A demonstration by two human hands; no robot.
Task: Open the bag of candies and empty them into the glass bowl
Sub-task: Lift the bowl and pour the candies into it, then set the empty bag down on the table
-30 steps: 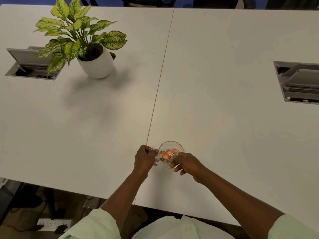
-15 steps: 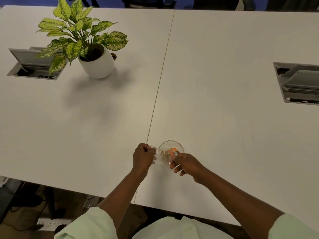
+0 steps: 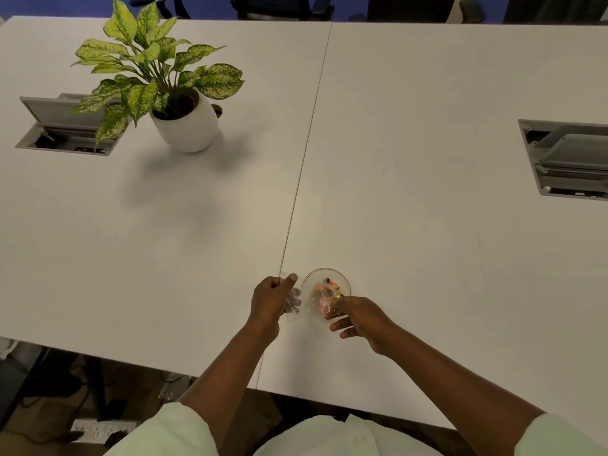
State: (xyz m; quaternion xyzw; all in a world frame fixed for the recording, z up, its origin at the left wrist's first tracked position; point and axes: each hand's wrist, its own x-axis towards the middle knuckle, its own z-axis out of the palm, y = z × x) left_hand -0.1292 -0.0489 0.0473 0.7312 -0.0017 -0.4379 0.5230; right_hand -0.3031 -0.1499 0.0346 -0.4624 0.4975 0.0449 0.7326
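A small glass bowl [image 3: 342, 280] stands on the white table near its front edge, just right of the seam. A clear plastic bag [image 3: 297, 304] stretches between my two hands above and beside the bowl. Orange and dark wrapped candies [image 3: 324, 296] show through the plastic and the glass; I cannot tell which of them lie in the bowl and which remain in the bag. My left hand [image 3: 271, 299] pinches the bag's left end, left of the bowl. My right hand [image 3: 358, 315] pinches the bag's other end at the bowl's near rim.
A potted plant [image 3: 184, 123] in a white pot stands at the far left. Open cable boxes are sunk into the table at the left [image 3: 62, 126] and right [image 3: 569, 159]. Chairs stand beyond the far edge. The table's front edge runs just below my hands.
My left hand has drawn the bag's end leftward, away from the bowl. The candies have shifted to the right, over and into the bowl. My right hand stays at the rim.
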